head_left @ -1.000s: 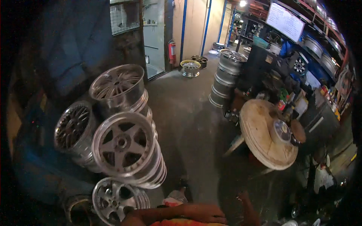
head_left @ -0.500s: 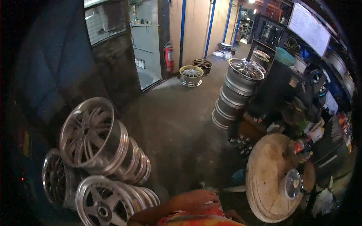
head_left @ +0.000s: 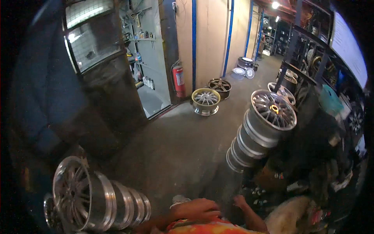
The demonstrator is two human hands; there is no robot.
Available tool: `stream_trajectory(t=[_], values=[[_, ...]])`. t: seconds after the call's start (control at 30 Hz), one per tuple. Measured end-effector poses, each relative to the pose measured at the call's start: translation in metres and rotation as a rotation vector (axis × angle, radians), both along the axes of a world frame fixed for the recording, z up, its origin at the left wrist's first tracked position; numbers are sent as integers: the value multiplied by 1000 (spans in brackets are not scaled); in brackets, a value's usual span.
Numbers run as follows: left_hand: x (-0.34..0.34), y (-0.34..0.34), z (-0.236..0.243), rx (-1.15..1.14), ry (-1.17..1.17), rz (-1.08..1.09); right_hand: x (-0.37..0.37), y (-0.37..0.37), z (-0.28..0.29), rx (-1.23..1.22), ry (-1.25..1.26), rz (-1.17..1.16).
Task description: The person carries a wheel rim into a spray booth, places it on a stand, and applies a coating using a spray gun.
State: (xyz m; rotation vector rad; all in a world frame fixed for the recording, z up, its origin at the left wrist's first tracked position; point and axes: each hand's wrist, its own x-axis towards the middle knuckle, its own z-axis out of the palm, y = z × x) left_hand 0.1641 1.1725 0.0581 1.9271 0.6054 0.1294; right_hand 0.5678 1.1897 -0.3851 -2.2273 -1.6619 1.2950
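My left hand (head_left: 200, 208) is held across the front of my red and yellow patterned clothing, at the lower edge. Its fingers point to the right, stretched loosely, and nothing shows in them. My right hand (head_left: 239, 201) is a little further right, its forearm rising from the lower edge; the fingers are small and blurred. Both hands are apart from the wheels. Nearest to the left arm lies a leaning stack of silver wheel rims (head_left: 105, 199). Ahead and to the right stands a tall stack of rims (head_left: 255, 134), topped by a dark-spoked rim (head_left: 274, 109) with an orange centre.
A yellow-lipped rim (head_left: 205, 97) and a bronze rim (head_left: 220, 88) rest by the wall. A red fire extinguisher (head_left: 179, 80) hangs beside an open doorway (head_left: 154, 91). Lower right is a round tan surface (head_left: 288, 216) beside clutter; a turquoise basin (head_left: 330, 100) sits further back.
My view has shifted forward and tilted up. The right rim stack looks nearer, the left rims sit lower, and the tan round surface has slid toward the lower edge. My right forearm has come into view.
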Motion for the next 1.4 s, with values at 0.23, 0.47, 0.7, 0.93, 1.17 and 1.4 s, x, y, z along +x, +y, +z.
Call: stream_trajectory(t=[0.23, 0.47, 0.7, 0.93, 1.17, 1.4], values=[[-21, 214, -26, -110, 91, 68, -47, 278, -6, 139, 181, 150], [-51, 485, -21, 111, 47, 117, -18, 367, -8, -270, 117, 156], [-28, 715, 4, 172, -112, 20, -26, 516, -13, -412, 150, -48], [6, 945, -27, 274, 241, 22, -20, 775, -64, -315, 105, 62], [-11, 1168, -53, 189, 201, 167, 44, 1098, -101, 355, -198, 147], [-59, 1371, -227, -140, 182, 163, -128, 1299, 8, 235, 275, -213]])
